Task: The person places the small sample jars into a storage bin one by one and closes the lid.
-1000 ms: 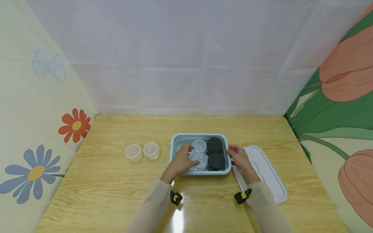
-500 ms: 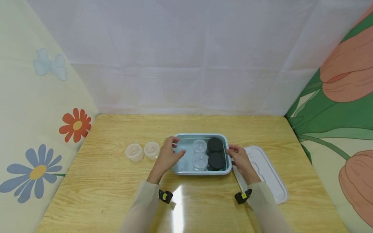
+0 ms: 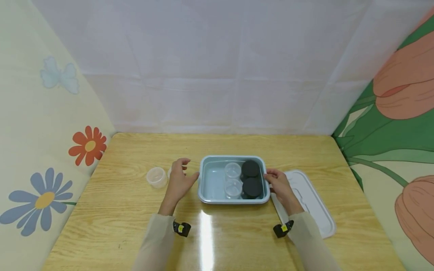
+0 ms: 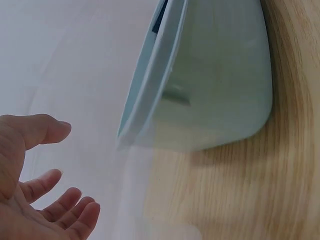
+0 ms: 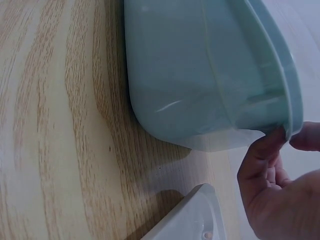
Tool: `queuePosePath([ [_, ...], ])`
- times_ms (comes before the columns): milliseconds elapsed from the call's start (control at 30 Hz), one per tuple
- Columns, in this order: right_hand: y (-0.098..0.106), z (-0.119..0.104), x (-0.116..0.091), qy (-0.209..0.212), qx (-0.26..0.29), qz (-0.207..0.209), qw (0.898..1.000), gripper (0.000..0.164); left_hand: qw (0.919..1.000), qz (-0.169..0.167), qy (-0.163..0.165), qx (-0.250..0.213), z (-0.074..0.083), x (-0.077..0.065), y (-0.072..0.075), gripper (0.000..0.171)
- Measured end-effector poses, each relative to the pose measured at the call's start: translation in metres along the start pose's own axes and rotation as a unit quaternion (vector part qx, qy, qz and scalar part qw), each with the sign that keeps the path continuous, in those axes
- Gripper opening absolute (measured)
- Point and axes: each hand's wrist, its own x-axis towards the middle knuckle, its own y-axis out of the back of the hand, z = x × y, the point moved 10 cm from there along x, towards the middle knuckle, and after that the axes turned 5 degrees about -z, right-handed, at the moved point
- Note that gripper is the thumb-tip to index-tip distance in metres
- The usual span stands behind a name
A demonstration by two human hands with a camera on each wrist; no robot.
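Note:
In the head view a light blue plastic box (image 3: 213,182) sits mid-table. Its right part holds two clear round cups (image 3: 233,188) beside two black-topped round containers (image 3: 252,187). My right hand (image 3: 280,188) pinches the box's right rim between thumb and fingers, as the right wrist view confirms on the box wall (image 5: 190,65). My left hand (image 3: 177,182) hovers left of the box, thumb and fingers spread apart with nothing held. It mostly covers one clear cup (image 3: 168,173) on the table. Another clear cup (image 3: 157,177) stands just left of that.
A white lid (image 3: 313,207) lies on the wooden table right of the box, partly under my right forearm. White cloth (image 3: 217,94) hangs behind the table's back edge. Flower-patterned panels (image 3: 400,150) flank both sides.
My left hand has moved out of the box to the left, from above the clear cups inside to the cups on the table. My right hand keeps its hold on the rim.

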Motion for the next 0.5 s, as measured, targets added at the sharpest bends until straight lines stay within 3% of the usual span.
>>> queuePosePath([
  [167,0.000,0.001,0.000,0.004,0.000,-0.003,1.000,0.037,0.9994,0.009,0.033,0.002,-0.016,-0.003,0.009,0.057],
  [500,0.001,0.001,0.001,0.003,0.003,0.001,1.000,0.037,0.9969,0.072,0.031,-0.002,-0.027,-0.010,0.024,0.061],
])
